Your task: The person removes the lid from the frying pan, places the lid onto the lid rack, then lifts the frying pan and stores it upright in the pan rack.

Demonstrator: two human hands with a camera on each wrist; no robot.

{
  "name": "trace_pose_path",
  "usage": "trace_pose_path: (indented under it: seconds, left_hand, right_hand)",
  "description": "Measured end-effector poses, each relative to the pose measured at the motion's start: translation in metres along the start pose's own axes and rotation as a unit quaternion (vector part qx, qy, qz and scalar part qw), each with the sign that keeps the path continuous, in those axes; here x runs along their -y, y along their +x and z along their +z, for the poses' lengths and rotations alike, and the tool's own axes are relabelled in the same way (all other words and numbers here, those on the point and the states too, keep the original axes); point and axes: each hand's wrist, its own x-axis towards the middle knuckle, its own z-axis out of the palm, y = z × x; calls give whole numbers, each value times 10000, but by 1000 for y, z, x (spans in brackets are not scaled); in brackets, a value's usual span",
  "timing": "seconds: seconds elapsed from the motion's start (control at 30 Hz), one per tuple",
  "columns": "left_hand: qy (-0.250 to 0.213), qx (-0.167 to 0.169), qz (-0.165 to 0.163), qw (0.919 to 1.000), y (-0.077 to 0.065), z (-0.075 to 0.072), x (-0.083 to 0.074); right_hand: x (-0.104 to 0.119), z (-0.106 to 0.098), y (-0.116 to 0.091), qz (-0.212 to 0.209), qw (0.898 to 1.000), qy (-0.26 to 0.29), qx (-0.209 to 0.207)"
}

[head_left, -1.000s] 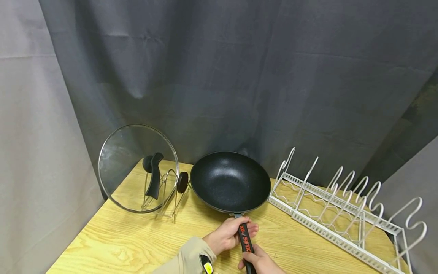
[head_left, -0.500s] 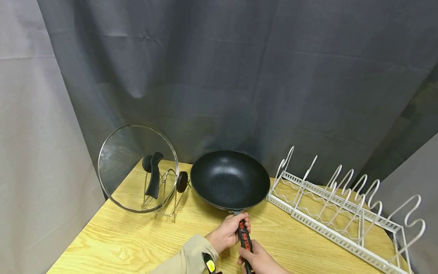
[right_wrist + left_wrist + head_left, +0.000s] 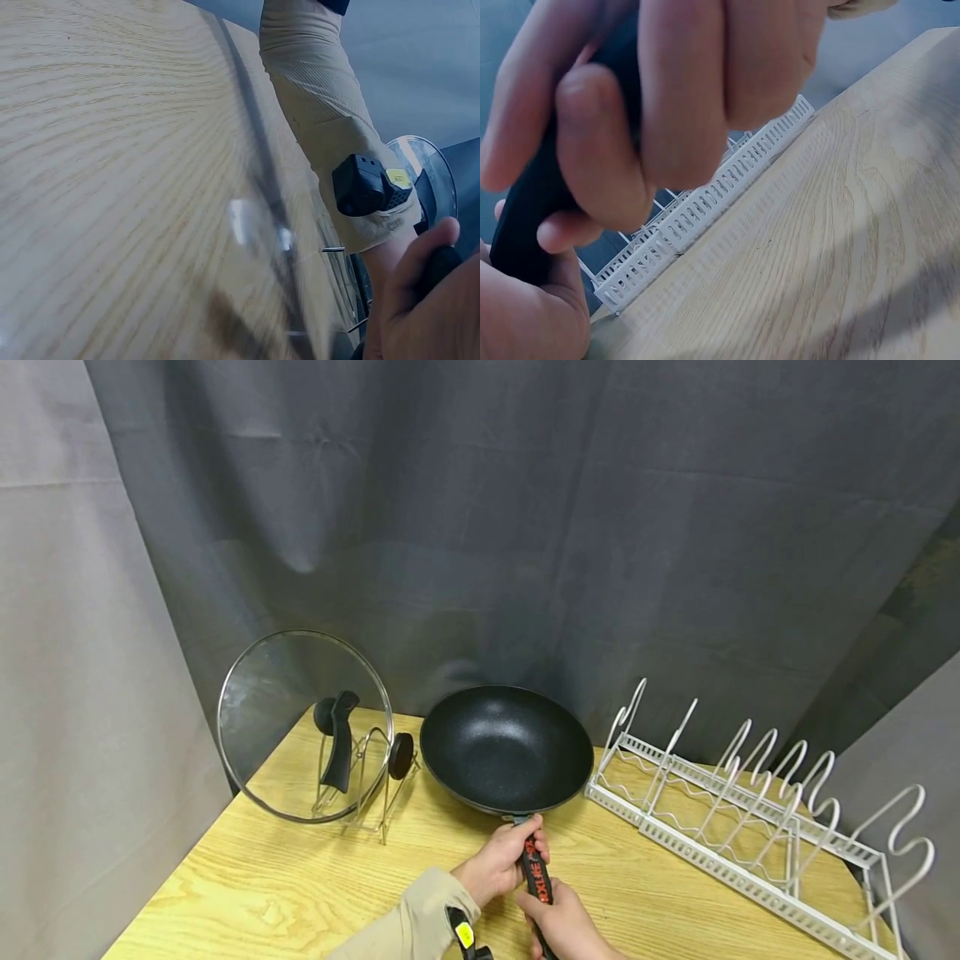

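A black wok (image 3: 506, 752) with red lettering on its handle (image 3: 536, 872) is held in front of me, bowl facing up and tipped toward me. My left hand (image 3: 498, 860) grips the handle close to the bowl. Lower down, near the handle's end, my right hand (image 3: 564, 922) holds it too. The left wrist view has curled fingers (image 3: 682, 90) around the dark handle (image 3: 532, 202). In the right wrist view, the right hand (image 3: 431, 307) shows at the lower right corner, its thumb over the handle. Whether the wok's base touches the table cannot be told.
Left of the wok, a glass lid (image 3: 262, 718) with a black handle stands upright in a wire rack (image 3: 382, 814). To the right is a long white rack (image 3: 720, 860) with upright wire dividers. The wooden table (image 3: 247, 893) meets a dark curtain (image 3: 480, 527) behind.
My left hand's fingers, spread under the handle before, now wrap round it. The wok has shifted slightly up in the head view. The right hand keeps its hold.
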Motion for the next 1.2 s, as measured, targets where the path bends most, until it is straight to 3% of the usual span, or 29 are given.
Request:
trace_pose_path:
  seconds: [0.3, 0.5, 0.73, 0.9, 1.2]
  left_hand:
    - [-482, 396, -240, 9978, 1, -3, 0]
    - [-191, 234, 46, 9995, 2, -1, 5]
    - [-357, 57, 184, 9992, 1, 6, 10]
    - [-191, -64, 266, 9994, -2, 7, 12]
    - [-132, 48, 364, 9992, -10, 19, 3]
  right_hand:
    - [-5, -5, 2, 37, 9998, -193, -30]
    - [-9, -10, 1, -180, 9989, -428, -42]
    - [-14, -13, -2, -454, 9974, -552, -82]
    - [-18, -12, -3, -483, 9973, -529, -173]
    - [-15, -8, -7, -527, 9964, -498, -428]
